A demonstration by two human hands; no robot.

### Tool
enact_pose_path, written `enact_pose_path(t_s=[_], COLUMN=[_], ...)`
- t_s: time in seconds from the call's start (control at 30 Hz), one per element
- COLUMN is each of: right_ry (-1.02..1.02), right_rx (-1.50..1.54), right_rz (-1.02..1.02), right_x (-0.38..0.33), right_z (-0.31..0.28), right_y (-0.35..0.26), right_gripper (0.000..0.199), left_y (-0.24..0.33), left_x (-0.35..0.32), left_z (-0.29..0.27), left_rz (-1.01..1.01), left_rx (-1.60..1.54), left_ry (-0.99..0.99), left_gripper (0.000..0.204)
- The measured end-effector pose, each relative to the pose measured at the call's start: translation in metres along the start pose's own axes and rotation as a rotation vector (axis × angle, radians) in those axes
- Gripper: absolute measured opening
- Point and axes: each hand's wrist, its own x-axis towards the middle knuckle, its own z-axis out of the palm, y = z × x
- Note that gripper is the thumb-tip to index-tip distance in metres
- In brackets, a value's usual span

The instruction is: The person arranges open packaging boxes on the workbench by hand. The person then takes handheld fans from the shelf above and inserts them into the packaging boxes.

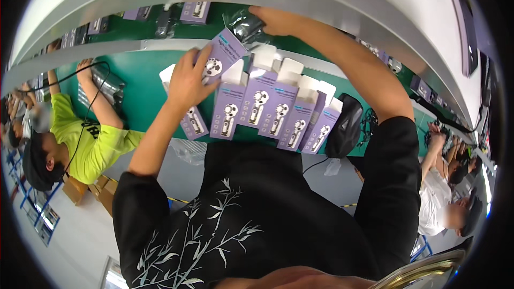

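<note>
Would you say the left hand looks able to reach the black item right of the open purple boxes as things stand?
Probably not directly: the left hand is occupied with a tilted purple box, and the open purple boxes are between it and the black item.

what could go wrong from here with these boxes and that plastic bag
The purple box at the left hand overlaps the open boxes in this view, so it might catch and bend their white flaps.
Those open boxes crowd the near edge of the table; a nudge could perhaps push one off.
The right hand is at a crinkled clear bag, whose thin-looking plastic might slip or snag.
</note>
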Motion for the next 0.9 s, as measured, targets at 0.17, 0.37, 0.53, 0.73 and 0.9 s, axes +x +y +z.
enact_pose_path(t_s=[0.17, 0.37, 0.53, 0.73, 0.9], right_ry=[-0.074, 0.106, 0.155, 0.118, 0.164], right_rx=[0.058, -0.040, -0.024, 0.046, 0.024], right_rz=[0.204, 0.491, 0.508, 0.419, 0.443], right_x=[-0.083, -0.188, -0.204, -0.227, -0.223], right_z=[-0.012, 0.007, 0.021, 0.028, 0.033], right_y=[0.071, 0.211, 0.222, 0.159, 0.185], right_gripper=[0.043, 0.043, 0.044, 0.044, 0.044], left_y=[0.025, 0.073, 0.065, 0.075, 0.091], left_x=[0.070, 0.116, 0.123, 0.139, 0.167], left_z=[0.033, 0.029, 0.041, 0.052, 0.084], left_rz=[0.133, 0.110, 0.059, 0.240, 0.177], left_rx=[-0.208, -0.092, -0.032, -0.048, -0.203], left_ry=[0.096, -0.224, -0.275, -0.224, -0.127], left_gripper=[0.079, 0.053, 0.044, 0.047, 0.066])
